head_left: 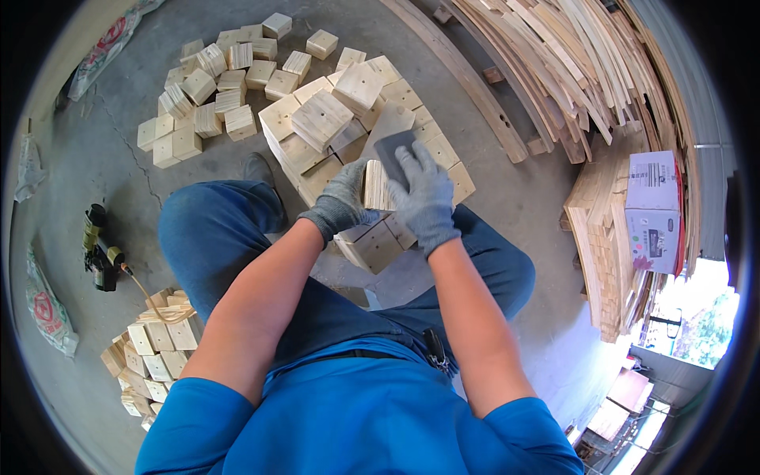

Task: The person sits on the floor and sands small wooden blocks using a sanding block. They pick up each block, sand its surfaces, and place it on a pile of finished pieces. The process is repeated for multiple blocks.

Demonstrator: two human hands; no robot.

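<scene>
While I sit over the concrete floor (111,158) with my knees apart, my left hand (342,199) is wrapped around a small wooden block (377,187), fingers curled on its near side, and my right hand (426,199) presses a dark sanding pad (393,146) flat against the block's top, fingers spread over it. Both hands are in grey knit gloves. The block sits in the air just above the stack of finished-looking blocks (348,119) in front of me, with another block (376,244) resting at my lap below it. My grip looks to be on one end only, so I judge a hard stroke could twist the block out of my left hand and drop it onto the stack, knocking the leaning top pieces over. The pad also overhangs the edge, and if it slips off, my gloved fingertips could rake the corner. A loose heap of blocks (214,79) lies farther left, and a power tool (101,253) with its cord sits by my left knee, well apart.
</scene>
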